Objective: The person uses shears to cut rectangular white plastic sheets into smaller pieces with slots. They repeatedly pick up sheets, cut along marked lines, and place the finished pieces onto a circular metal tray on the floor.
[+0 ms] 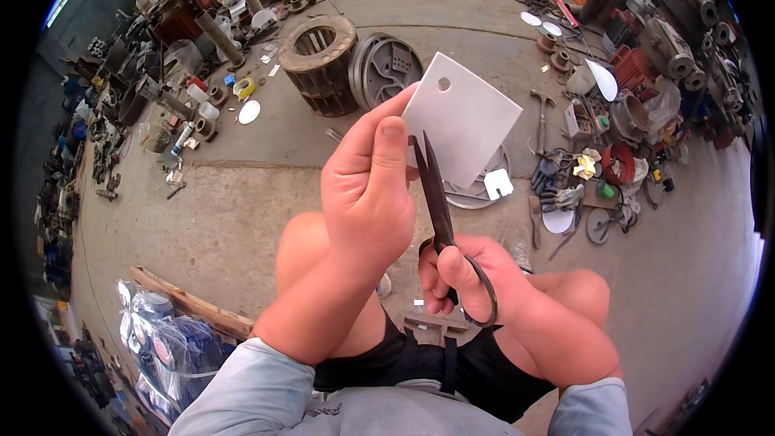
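Observation:
My left hand (370, 173) pinches a flat white sheet (470, 117) along its left edge, thumb on top. The sheet is roughly square, tilted, with a small round hole near its upper corner. In my right hand (476, 278) is a pair of dark metal scissors (438, 206), fingers through the loop handles. Their blades point up and stand slightly apart, close to the sheet's lower left edge. Whether a blade touches the sheet I cannot tell. Below the sheet, a round metal plate (464, 195) lies on the floor, bearing a small notched white piece (498, 184).
Ahead stand a rusty slotted cylinder (319, 64) and a grey metal wheel (387, 71). To the right lie a hammer (542, 119), work gloves (557, 186) and a brush (535, 218). A plastic-wrapped bundle (165, 339) and a wooden plank (190, 303) sit at lower left.

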A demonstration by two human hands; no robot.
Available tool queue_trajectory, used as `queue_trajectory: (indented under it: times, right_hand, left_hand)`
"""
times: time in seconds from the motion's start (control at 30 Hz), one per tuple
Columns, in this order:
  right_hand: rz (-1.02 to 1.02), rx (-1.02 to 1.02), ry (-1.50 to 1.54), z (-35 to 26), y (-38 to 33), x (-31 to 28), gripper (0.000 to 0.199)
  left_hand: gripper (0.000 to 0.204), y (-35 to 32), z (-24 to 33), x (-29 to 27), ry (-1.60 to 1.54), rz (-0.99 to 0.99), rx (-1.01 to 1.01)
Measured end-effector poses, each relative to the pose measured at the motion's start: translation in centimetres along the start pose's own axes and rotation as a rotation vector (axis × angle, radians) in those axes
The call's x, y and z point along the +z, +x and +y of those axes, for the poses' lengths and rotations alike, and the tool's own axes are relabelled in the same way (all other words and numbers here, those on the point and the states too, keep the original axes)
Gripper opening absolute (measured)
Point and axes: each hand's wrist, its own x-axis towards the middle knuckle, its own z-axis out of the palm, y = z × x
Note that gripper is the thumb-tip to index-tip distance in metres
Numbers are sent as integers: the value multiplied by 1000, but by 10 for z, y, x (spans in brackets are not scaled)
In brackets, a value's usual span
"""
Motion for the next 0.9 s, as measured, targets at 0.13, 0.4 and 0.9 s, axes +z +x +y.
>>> queue_trajectory:
  times: [0.13, 0.4, 0.9]
  right_hand:
    - [35, 13, -28, -2, 2, 0, 58]
    - [28, -91, -64, -2, 5, -7, 57]
    - [14, -107, -89, -1, -6, -20, 64]
  left_hand:
    - [39, -2, 4, -4, 14, 4, -7]
    - [40, -5, 2, -6, -105, -40, -62]
    - [27, -8, 2, 7, 223, -15, 34]
